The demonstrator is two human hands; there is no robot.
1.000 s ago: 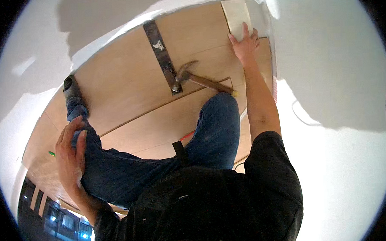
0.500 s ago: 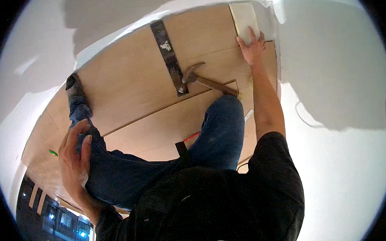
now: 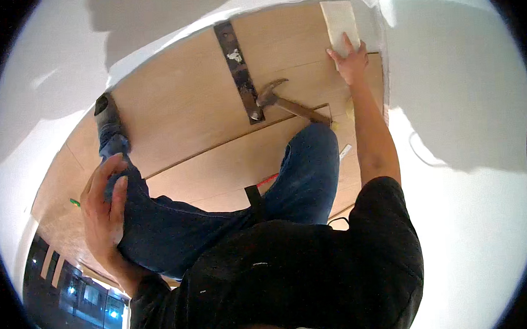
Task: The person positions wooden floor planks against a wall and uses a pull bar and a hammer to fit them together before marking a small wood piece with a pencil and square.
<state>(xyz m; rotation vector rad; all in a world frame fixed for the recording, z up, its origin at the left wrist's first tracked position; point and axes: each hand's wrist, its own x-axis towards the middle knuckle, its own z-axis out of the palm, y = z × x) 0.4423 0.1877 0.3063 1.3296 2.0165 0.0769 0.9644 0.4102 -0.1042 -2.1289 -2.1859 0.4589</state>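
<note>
My right hand (image 3: pixel 351 62) grips a pale cream board (image 3: pixel 340 21) at the top right of the plank floor (image 3: pixel 278 34), with its thumb and fingers spread across to the board's edges. My left hand (image 3: pixel 105 201) rests at my bent left leg, empty, its fingers loosely bent and apart. A claw hammer (image 3: pixel 293 107) lies with its head at the lower end of a dark flat metal bar (image 3: pixel 238 72), its handle reaching toward my right knee (image 3: pixel 313 147).
White walls (image 3: pixel 454 80) border the floor on the far side and right. Near my left foot (image 3: pixel 110 121) the planks meet the wall. A small green object (image 3: pixel 74 202) lies left of me, a red strip (image 3: pixel 267 179) between my legs. A dark glassy opening (image 3: pixel 75 290) is at lower left.
The whole scene has shifted slightly to the right in the view. My hands, the cream board, the hammer and the bar stay about as they were relative to each other.
</note>
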